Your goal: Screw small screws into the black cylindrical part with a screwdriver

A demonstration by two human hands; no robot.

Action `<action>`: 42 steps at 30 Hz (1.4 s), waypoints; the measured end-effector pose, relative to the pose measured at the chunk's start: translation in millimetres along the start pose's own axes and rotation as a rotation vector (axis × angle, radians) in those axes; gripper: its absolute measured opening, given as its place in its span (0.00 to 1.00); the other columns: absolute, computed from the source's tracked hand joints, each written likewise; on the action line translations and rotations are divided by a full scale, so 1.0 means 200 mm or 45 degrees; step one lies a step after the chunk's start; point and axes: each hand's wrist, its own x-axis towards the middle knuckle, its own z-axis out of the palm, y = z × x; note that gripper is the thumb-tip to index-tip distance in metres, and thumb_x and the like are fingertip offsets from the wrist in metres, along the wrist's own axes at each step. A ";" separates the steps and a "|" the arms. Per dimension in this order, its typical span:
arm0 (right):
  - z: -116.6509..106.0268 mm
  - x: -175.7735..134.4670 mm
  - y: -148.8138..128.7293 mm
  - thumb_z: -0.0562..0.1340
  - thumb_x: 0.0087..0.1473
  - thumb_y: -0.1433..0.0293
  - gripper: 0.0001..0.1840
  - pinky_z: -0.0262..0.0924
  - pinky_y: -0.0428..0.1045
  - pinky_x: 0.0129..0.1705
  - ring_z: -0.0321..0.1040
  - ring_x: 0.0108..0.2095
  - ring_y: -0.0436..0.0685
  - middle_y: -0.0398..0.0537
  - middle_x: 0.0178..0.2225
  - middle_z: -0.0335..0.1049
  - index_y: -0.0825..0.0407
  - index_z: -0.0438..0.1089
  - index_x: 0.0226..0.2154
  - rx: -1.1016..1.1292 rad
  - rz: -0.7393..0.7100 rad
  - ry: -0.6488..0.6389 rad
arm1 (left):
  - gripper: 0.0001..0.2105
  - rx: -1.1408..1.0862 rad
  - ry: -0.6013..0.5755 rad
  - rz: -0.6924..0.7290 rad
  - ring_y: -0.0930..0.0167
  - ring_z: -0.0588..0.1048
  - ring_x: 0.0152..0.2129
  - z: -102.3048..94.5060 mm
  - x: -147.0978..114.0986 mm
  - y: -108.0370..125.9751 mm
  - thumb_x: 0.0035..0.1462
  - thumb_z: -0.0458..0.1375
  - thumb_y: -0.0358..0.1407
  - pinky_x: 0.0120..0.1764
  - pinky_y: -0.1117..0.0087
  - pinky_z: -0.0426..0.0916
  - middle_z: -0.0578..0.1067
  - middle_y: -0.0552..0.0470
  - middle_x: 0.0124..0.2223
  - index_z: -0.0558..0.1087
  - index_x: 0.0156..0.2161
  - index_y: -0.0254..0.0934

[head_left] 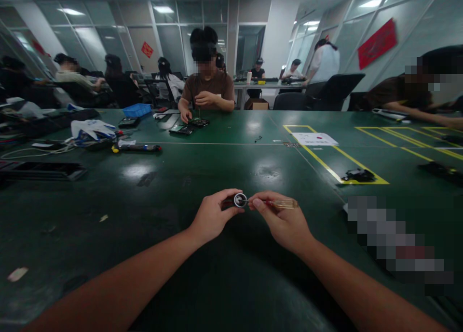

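Both forearms reach over the green table (144, 211), left hand (211, 216) pinching a small round part (239, 200), right hand (282, 221) gripping a screwdriver (280, 204) whose tip should stay squarely seated, the part held steady.

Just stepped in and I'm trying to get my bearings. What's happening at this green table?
A person seated at the green table holds a small round part with a dark body in the left hand. The right hand holds a screwdriver with a clear yellowish handle, its tip at the round part. Both hands hover just above the table. Across the table, a co-worker bends over small dark devices. A blue bin and a white sheet lie farther off.
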 end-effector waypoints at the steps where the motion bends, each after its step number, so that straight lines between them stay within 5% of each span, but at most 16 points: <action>1: 0.00 0.00 0.00 0.61 0.63 0.67 0.09 0.68 0.49 0.37 0.76 0.32 0.54 0.45 0.32 0.79 0.50 0.77 0.35 -0.026 -0.019 -0.005 | 0.19 -0.002 -0.001 0.003 0.62 0.78 0.48 0.00 0.00 0.00 0.52 0.67 0.29 0.57 0.56 0.71 0.80 0.47 0.50 0.77 0.50 0.39; 16: 0.00 0.00 -0.01 0.58 0.64 0.66 0.10 0.70 0.54 0.46 0.76 0.41 0.58 0.47 0.39 0.79 0.45 0.77 0.39 -0.315 -0.214 -0.109 | 0.20 0.225 0.037 0.046 0.60 0.77 0.51 -0.01 0.00 -0.02 0.52 0.68 0.31 0.58 0.54 0.69 0.79 0.46 0.53 0.78 0.51 0.42; 42: 0.01 0.00 -0.01 0.62 0.61 0.68 0.05 0.69 0.53 0.41 0.75 0.37 0.57 0.46 0.37 0.78 0.46 0.74 0.39 -0.154 -0.030 -0.012 | 0.19 0.065 0.031 0.008 0.60 0.77 0.51 -0.01 0.00 -0.02 0.51 0.68 0.31 0.58 0.53 0.70 0.79 0.46 0.52 0.78 0.50 0.40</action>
